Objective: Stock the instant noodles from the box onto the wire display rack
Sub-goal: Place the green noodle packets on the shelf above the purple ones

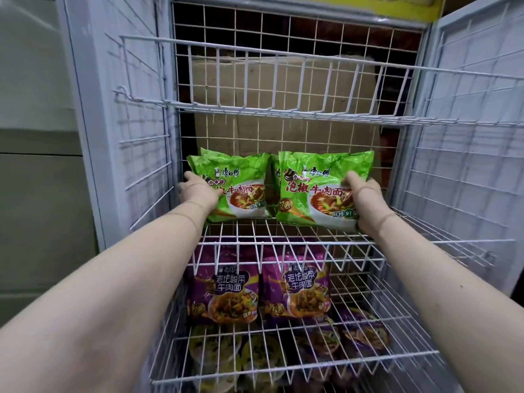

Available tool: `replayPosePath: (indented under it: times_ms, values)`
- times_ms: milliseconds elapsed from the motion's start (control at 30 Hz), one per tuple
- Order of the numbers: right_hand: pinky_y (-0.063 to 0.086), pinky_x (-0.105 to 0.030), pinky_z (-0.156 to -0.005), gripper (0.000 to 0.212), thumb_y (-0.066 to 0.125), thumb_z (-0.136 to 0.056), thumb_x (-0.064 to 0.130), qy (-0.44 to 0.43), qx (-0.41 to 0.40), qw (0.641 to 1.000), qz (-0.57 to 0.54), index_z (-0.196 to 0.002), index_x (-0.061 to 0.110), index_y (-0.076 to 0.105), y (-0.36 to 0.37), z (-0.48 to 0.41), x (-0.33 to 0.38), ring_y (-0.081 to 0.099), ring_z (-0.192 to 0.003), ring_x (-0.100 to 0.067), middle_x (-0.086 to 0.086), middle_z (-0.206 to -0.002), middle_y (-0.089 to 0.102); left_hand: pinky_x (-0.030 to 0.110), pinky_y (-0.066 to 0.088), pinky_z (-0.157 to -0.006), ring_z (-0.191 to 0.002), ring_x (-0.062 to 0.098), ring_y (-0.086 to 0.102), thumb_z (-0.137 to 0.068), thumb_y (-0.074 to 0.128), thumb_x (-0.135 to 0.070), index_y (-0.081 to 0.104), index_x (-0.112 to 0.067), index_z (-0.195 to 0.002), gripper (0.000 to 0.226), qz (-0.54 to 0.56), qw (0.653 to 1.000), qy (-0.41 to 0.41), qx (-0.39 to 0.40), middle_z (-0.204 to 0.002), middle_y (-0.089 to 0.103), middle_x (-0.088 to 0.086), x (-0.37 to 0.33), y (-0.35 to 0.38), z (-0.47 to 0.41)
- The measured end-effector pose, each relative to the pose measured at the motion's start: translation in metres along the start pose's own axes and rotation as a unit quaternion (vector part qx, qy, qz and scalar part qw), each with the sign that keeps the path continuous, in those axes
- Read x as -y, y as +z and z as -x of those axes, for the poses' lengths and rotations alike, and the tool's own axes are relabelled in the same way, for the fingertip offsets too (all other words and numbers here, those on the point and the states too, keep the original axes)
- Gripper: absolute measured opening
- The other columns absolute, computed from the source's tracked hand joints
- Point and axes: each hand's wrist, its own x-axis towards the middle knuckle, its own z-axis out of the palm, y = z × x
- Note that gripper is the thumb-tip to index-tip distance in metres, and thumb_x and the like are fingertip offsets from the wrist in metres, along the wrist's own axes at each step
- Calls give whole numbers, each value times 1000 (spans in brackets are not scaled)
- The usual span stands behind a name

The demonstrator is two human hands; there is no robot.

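Two stacks of green instant noodle packets stand upright at the back of the middle shelf (283,243) of the white wire rack. My left hand (200,191) grips the left green packets (241,185) at their left edge. My right hand (363,199) grips the right green packets (320,188) at their right edge, thumb on the front face. The packets stand side by side, touching. The source box is out of view.
Purple noodle packets (295,290) stand on the shelf below, with cup noodles (255,353) on the lowest shelf. The top shelf (283,109) holds nothing. A cardboard box (283,89) sits behind the rack's back grid. Solid side panels close in left and right.
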Motion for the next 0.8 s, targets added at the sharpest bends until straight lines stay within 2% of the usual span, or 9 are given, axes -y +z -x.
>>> replayPosePath:
  times_ms: [100, 167, 333, 533, 600, 667, 700, 733, 800]
  values:
    - [44, -32, -66, 34, 53, -83, 28, -6, 2, 1000, 8, -110, 10, 43, 0, -1, 0, 54, -74, -21, -7, -86, 54, 38, 33, -107, -134, 36, 35, -82, 72, -20, 16, 0, -142, 85, 4, 1000, -19, 8, -145, 28, 26, -2, -3, 4]
    - [45, -36, -73, 30, 53, -82, 27, -9, 2, 1000, 13, -105, 11, 43, 1, -1, 0, 55, -79, -23, -9, -91, 55, 37, 36, -104, -132, 36, 38, -81, 73, -14, 16, -1, -141, 83, -2, 1000, -18, 9, -144, 28, 26, -3, -5, 5]
    - [43, -37, -75, 25, 54, -82, 25, -13, 0, 1000, 12, -100, 12, 43, 4, -1, -1, 54, -80, -26, -8, -87, 54, 38, 40, -100, -125, 37, 45, -81, 73, -9, 18, -3, -139, 81, -50, 998, 36, 15, -141, 31, 23, 1, -4, 8]
    - [44, -39, -79, 28, 55, -81, 26, -9, -1, 1000, 24, -101, 12, 44, 3, 1, 0, 54, -86, -27, -11, -96, 54, 42, 34, -105, -133, 39, 32, -84, 70, -17, 13, -3, -141, 82, -95, 994, -30, 44, -144, 23, 26, 1, -1, 16]
    - [42, -35, -73, 27, 55, -82, 25, -9, -3, 1000, 22, -102, 11, 43, 2, 2, 1, 53, -82, -25, -9, -92, 53, 44, 35, -104, -132, 40, 30, -84, 68, -17, 13, -3, -142, 81, -219, 974, 59, -17, -143, 21, 26, 0, -5, 21]
    - [40, -31, -69, 29, 54, -83, 24, -2, -1, 1000, 23, -104, 10, 43, 3, 3, 2, 51, -77, -22, -7, -86, 52, 43, 37, -102, -127, 37, 34, -83, 64, -18, 20, -6, -141, 74, -332, 898, 268, -107, -142, 26, 24, -7, -7, 28]
    - [40, -30, -69, 28, 54, -83, 24, 1, -1, 1000, 25, -104, 10, 43, 3, 4, 3, 50, -75, -21, -6, -85, 51, 40, 41, -99, -123, 33, 39, -84, 62, -20, 25, -8, -139, 67, -327, 867, 359, -108, -140, 32, 20, -14, -7, 36]
    - [39, -31, -69, 28, 55, -83, 25, 4, -2, 1000, 27, -103, 10, 43, 3, 5, 4, 50, -75, -21, -6, -85, 51, 38, 45, -95, -119, 29, 45, -86, 61, -24, 29, -9, -137, 62, -311, 852, 414, -73, -137, 38, 16, -22, -4, 45]
    - [38, -32, -73, 27, 54, -83, 25, 10, -3, 999, 31, -102, 9, 42, 3, 6, 5, 49, -75, -21, -6, -84, 50, 36, 48, -91, -111, 24, 52, -88, 59, -41, 32, -8, -138, 66, -233, 895, 375, 70, -135, 45, 12, -36, 9, 60]
